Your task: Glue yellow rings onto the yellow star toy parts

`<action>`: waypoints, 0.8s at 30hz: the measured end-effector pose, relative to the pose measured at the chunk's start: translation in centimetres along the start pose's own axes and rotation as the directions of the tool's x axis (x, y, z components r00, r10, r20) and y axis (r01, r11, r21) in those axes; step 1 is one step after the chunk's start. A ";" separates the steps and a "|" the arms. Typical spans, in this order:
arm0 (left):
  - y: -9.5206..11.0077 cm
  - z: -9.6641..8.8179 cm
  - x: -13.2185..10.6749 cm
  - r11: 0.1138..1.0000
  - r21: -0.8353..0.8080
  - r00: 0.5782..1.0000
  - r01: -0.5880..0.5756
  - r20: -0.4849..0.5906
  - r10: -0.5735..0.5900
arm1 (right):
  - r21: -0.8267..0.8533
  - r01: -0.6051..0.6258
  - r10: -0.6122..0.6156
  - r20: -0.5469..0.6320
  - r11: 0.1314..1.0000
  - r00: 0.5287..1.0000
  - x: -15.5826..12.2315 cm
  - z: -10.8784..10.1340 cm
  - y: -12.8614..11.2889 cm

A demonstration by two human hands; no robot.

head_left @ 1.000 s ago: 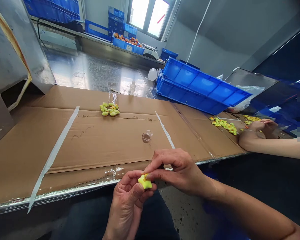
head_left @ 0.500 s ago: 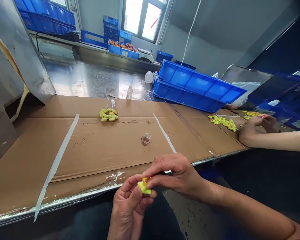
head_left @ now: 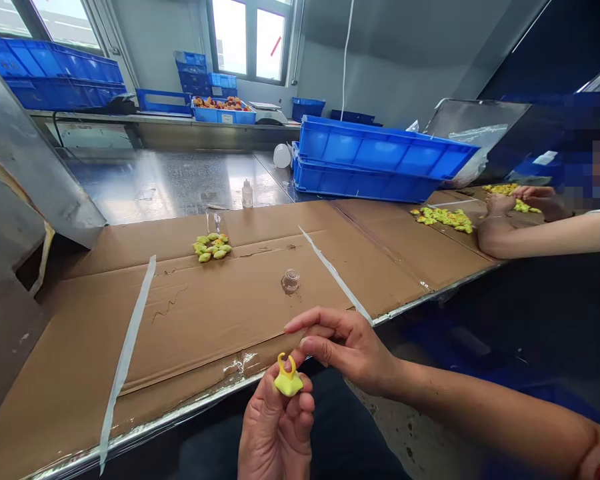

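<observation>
Yellow ring (head_left: 288, 380) pinched between left fingers (head_left: 304, 402).

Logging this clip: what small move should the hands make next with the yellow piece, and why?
Probably carry the yellow piece to the pile on the cardboard: the left hand alone pinches it, loop upward, while the right hand hovers beside it, seemingly empty.
</observation>
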State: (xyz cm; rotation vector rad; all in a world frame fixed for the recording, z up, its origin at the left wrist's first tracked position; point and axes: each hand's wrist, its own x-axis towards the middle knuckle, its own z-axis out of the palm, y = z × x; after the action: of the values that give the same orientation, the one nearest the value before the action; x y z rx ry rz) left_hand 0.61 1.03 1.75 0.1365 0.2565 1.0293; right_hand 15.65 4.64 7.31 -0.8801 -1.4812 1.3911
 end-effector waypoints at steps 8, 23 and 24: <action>-0.3 -1.0 -0.6 0.994 -0.047 0.981 0.103 0.168 -0.093 | -0.284 0.490 -0.457 0.179 0.824 0.872 -0.3 -0.2 -0.6; -0.9 1.8 0.6 0.831 0.406 0.803 -0.380 -0.301 0.515 | -0.580 0.546 -0.561 0.177 0.604 0.809 -2.8 0.6 -0.6; -1.0 1.7 0.6 0.799 0.437 0.784 -0.414 -0.275 0.557 | -0.598 0.545 -0.556 0.191 0.588 0.809 -2.8 0.8 -0.6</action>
State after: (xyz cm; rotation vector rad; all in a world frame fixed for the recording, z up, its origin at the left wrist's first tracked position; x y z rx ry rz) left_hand 2.17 1.03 3.09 0.3406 0.8132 1.5347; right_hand 15.96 1.66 7.58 -0.7025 -2.0352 0.3952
